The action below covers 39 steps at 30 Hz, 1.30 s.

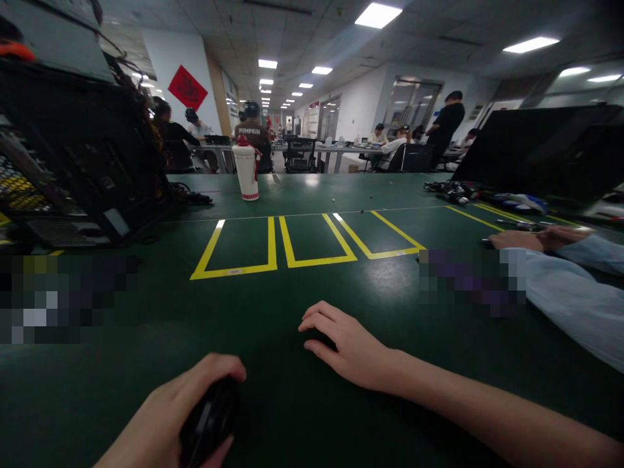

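Note:
My left hand (pixel 188 406) is closed around a black computer mouse (pixel 210 419) at the bottom of the view. Its thumb and fingers grip the mouse's sides, and part of the mouse is hidden by the hand. To the right, my right hand (pixel 336 338) lies low over the green tabletop (pixel 273 325), fingers loosely curved and thumb apart, with nothing in it. Beyond both hands, yellow tape outlines (pixel 316 262) mark three frames on the table.
A white lidded cup (pixel 246 172) stands past the tape. A dark equipment case (pixel 82 156) is at the left, and a black monitor (pixel 541 149) at the right with cables (pixel 451 190) before it. Another person's hands (pixel 519 240) work at the right edge.

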{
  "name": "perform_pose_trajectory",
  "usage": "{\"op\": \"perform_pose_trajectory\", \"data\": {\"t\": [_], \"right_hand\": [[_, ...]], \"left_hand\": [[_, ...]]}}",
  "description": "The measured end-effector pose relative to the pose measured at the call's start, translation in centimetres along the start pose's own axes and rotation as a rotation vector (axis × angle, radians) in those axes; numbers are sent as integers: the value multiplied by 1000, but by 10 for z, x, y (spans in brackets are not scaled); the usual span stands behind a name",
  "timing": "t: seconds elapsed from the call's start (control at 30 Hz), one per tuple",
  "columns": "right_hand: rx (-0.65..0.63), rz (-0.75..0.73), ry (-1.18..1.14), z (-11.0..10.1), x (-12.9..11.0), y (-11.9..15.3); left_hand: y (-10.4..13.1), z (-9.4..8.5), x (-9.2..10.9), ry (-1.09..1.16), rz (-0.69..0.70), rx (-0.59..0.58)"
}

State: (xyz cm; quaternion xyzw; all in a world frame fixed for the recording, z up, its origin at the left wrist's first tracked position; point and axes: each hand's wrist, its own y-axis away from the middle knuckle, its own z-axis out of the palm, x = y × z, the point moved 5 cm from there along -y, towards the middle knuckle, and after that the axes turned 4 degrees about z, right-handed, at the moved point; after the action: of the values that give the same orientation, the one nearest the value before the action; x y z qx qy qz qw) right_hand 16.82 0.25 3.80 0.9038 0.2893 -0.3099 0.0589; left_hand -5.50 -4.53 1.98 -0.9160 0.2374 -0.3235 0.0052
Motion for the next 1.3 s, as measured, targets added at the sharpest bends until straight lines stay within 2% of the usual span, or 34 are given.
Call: {"op": "perform_pose_trajectory", "data": {"t": [0.1,0.2,0.3,0.4,0.57,0.73,0.97,1.1,1.2,1.3], "right_hand": [[47,40,-140,-4,6,-18],[100,111,-324,-6,16,-41],[143,185,-479,-4,27,-61],[179,241,-617,1,39,-77],[180,298,-798,8,50,-92],[148,313,-906,8,51,-95],[202,149,-879,4,39,-84],[191,100,-830,7,31,-77],[194,47,-794,9,27,-74],[203,3,-758,10,24,-71]], "left_hand": [[-54,-7,14,1,19,26],[-100,-3,13,5,64,41],[-133,5,6,-37,91,118],[-150,13,1,-73,66,156],[-155,19,-1,-88,66,168],[-153,19,-1,-102,107,189],[-139,14,14,-77,270,116],[-125,8,21,-48,348,-7],[-118,7,18,9,365,-62],[-118,10,9,40,349,-35]]}}
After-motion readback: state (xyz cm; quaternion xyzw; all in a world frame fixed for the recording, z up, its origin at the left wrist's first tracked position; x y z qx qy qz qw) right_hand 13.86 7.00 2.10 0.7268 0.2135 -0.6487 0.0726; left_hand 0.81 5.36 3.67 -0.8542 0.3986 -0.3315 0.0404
